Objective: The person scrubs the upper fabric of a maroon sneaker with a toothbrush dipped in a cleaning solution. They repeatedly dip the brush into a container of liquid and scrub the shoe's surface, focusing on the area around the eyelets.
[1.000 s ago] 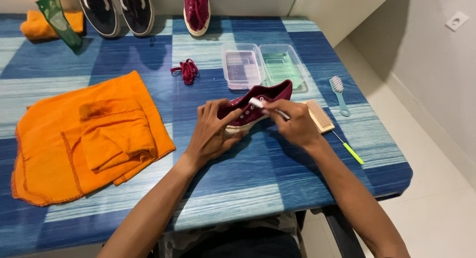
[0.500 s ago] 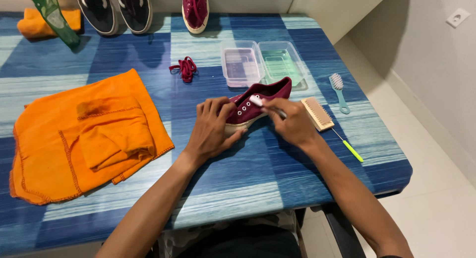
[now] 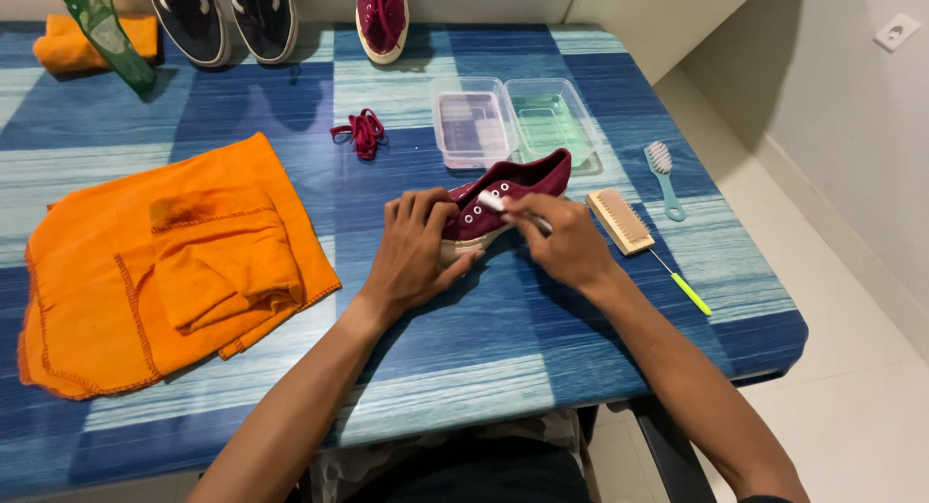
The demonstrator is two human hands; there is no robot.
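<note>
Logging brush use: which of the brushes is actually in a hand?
The small white-headed brush in the right hand, against the maroon shoe; the wooden and teal brushes lie untouched.

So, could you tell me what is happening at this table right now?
A person is cleaning a maroon shoe lying on its side on the blue table. The left hand steadies its toe end while the right hand presses a small white-tipped brush against the eyelet area. Close by are two clear tubs, a wooden brush, a teal brush, a loose maroon lace and an orange cloth.
</note>
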